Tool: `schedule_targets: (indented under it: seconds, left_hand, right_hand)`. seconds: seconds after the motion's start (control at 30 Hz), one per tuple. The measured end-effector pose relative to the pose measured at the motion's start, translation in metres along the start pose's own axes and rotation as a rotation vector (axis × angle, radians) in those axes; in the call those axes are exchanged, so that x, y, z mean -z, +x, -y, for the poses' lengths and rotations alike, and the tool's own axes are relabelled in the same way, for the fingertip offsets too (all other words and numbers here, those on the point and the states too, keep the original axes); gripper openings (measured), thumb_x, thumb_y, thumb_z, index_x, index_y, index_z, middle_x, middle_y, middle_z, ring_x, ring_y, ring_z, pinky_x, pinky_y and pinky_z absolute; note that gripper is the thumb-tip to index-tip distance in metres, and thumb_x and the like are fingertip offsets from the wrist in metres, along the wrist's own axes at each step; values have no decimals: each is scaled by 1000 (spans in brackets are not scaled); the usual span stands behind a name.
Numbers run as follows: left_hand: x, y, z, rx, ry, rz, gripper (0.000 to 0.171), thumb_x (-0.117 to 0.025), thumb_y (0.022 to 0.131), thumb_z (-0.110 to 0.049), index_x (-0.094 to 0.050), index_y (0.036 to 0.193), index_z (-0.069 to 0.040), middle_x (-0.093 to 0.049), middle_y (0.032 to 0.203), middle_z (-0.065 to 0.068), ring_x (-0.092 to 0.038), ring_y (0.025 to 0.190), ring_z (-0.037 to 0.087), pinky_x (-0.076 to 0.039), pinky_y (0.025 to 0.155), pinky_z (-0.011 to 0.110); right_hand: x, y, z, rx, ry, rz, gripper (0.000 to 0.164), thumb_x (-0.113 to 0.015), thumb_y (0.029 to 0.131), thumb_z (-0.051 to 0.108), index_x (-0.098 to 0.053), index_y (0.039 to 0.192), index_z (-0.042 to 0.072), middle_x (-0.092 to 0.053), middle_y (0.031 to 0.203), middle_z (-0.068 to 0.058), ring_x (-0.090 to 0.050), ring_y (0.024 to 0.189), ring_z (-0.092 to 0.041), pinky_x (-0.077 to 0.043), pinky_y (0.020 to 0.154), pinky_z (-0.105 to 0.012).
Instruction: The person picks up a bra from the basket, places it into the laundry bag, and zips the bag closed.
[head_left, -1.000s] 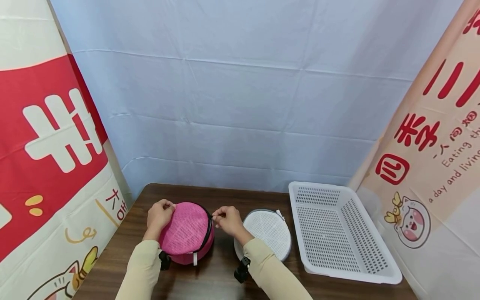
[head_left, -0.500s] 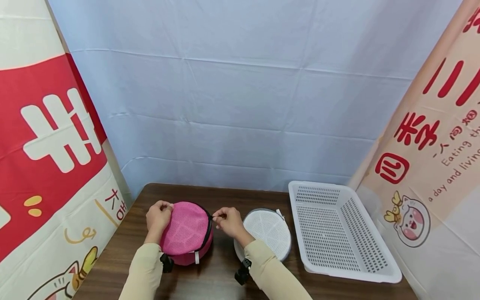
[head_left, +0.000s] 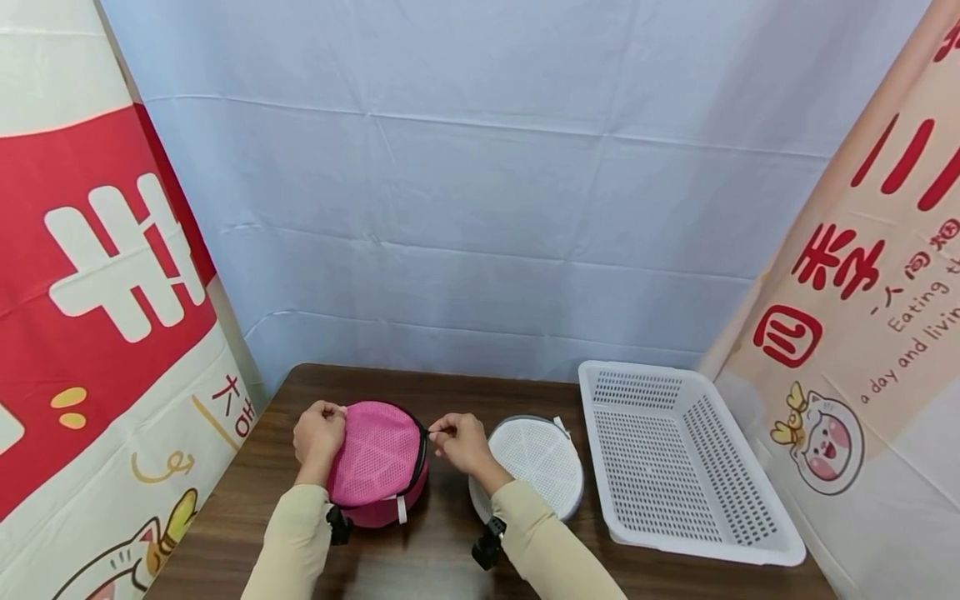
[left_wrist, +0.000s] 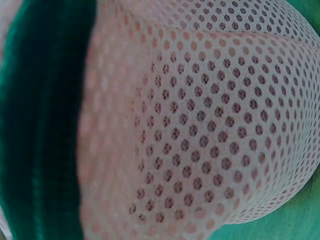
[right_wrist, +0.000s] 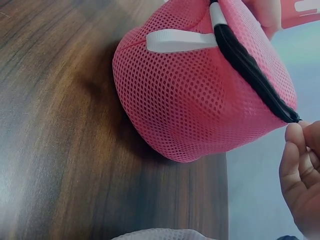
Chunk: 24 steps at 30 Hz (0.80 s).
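Observation:
A round pink mesh laundry bag [head_left: 375,458] stands on the table, a black zipper [right_wrist: 255,75] running along its top edge and a white tag [right_wrist: 180,41] hanging from its side. My left hand [head_left: 320,433] holds the bag's far left edge between curled fingers and thumb. At the right side of the rim, my right hand [head_left: 459,440] pinches the zipper's end, thumb against forefinger, as the right wrist view also shows. Mesh [left_wrist: 210,115] and a dark zipper band fill the left wrist view, oddly coloured; the left fingertips are hidden there.
To the right lies a round white mesh bag [head_left: 536,467] with a grey edge, partly under the right forearm. Beyond it a white plastic basket [head_left: 592,442] stands at the table's right side. Printed cloths hang left and right, and a pale blue cloth behind.
The pink bag has turned a little, its white tag shifting right along the near side. My left hand has moved slightly right with it; the right hand keeps its pinch nearly in place.

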<state>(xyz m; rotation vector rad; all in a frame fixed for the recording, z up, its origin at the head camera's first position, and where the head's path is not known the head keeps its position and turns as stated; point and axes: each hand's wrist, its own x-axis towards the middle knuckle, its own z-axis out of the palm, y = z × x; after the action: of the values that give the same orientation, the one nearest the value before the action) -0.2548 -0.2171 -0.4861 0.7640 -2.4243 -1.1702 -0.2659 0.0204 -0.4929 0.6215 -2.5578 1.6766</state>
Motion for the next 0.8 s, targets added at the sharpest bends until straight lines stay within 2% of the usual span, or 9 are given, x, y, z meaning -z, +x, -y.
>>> schedule_targets:
  seconds: [0.33, 0.57, 0.8]
  left_hand:
    - [-4, -2, -2, 53, -37, -41, 14, -55, 88, -24, -63, 89, -12, -63, 91, 10, -54, 93, 36, -39, 74, 51]
    - [-4, -4, -3, 113, -90, -43, 15, -55, 89, -24, -62, 92, -11, -62, 95, 12, -52, 94, 36, -39, 76, 51]
    - [-3, -6, -3, 153, -125, -65, 17, -55, 89, -24, -63, 94, -10, -62, 98, 15, -50, 99, 39, -38, 79, 53]
  right_hand:
    - [2, -3, -2, 2, -3, -5, 5, -63, 85, -1, -68, 85, -4, -59, 61, 1, -55, 50, -7, -45, 48, -22]
    - [3, -4, -4, 8, 8, -11, 5, -63, 84, -2, -68, 82, 0, -61, 62, -4, -56, 49, -8, -45, 47, -23]
    - [3, -6, -2, 7, -10, -5, 6, -63, 84, -2, -67, 81, 2, -59, 60, 1, -56, 49, -7, -45, 47, -23]
